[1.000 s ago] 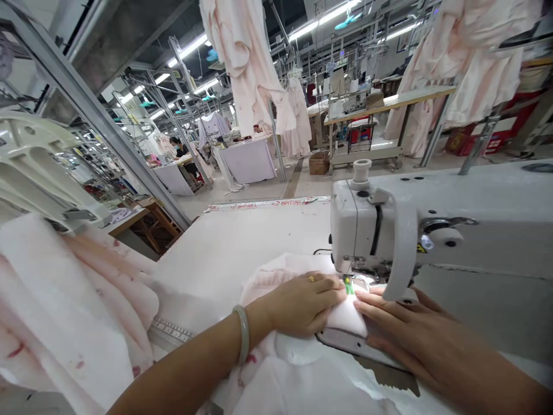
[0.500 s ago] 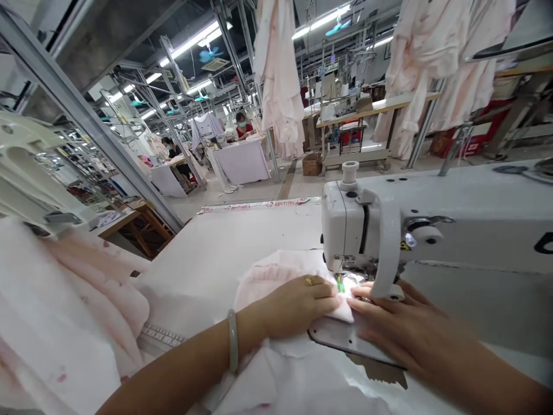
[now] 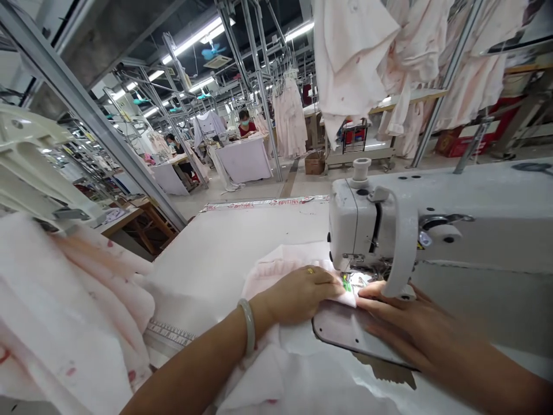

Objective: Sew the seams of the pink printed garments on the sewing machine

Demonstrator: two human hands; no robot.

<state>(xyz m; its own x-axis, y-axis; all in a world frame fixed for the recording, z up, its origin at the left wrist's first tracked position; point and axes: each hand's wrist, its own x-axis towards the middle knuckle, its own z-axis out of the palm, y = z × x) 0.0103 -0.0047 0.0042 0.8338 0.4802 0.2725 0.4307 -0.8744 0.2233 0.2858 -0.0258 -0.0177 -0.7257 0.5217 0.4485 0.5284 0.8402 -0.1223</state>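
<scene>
Pale pink fabric [image 3: 268,275] lies gathered under the head of a white sewing machine [image 3: 353,216], where a lamp lights the needle area. My left hand [image 3: 305,295], wearing a ring and a bangle, is closed on this fabric just left of the presser foot; its fingertips are partly hidden. From the other side, my right hand [image 3: 404,320] reaches with fingers stretched out, its fingertips touching the fabric's edge. A small green piece [image 3: 347,282] shows at the needle between both hands. More of the fabric hangs over the table's near side below my left forearm.
Printed pink garments [image 3: 82,311] hang from a cream clamp [image 3: 47,155] at left. A measuring tape [image 3: 170,333] runs along the white table [image 3: 233,236]. Behind are metal posts, hanging garments [image 3: 352,63], a cardboard box [image 3: 314,163] and two people at other workstations.
The fabric's near corner has drawn away from me toward the needle, with my left hand moving along beside it. The hanging garments beyond the machine appear shifted, and the view has moved slightly.
</scene>
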